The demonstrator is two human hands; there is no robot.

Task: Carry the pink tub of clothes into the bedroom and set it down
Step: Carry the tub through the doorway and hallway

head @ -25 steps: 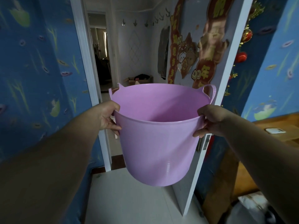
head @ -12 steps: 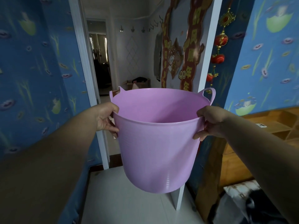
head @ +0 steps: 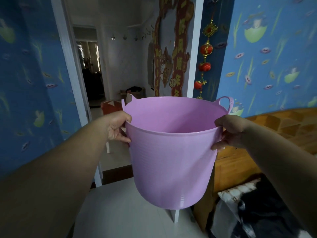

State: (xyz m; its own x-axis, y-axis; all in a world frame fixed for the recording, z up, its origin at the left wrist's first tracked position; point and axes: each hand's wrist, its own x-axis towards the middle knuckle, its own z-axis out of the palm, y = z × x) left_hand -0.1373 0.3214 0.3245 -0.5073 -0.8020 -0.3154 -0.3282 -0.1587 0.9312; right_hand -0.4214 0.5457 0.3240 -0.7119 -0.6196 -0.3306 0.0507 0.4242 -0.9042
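Note:
I hold a pink tub [head: 173,162] in the air in front of me, upright, its base well above the pale floor. My left hand [head: 116,127] grips its rim on the left and my right hand [head: 229,131] grips the rim on the right. Two loop handles stick up at the far rim. What I can see of the inside wall is bare; the bottom is hidden, so I cannot tell what lies in it.
An open white door [head: 193,54] with red paper decorations stands edge-on behind the tub, a doorway [head: 109,79] to a hallway at its left. Blue patterned walls flank both sides. Wooden furniture [head: 274,127] sits right, with dark and white cloth [head: 253,210] on the floor below it.
My view has swung to the right: the door's edge now sits behind the tub and more of the wooden furniture shows. Both hands keep the same hold on the tub.

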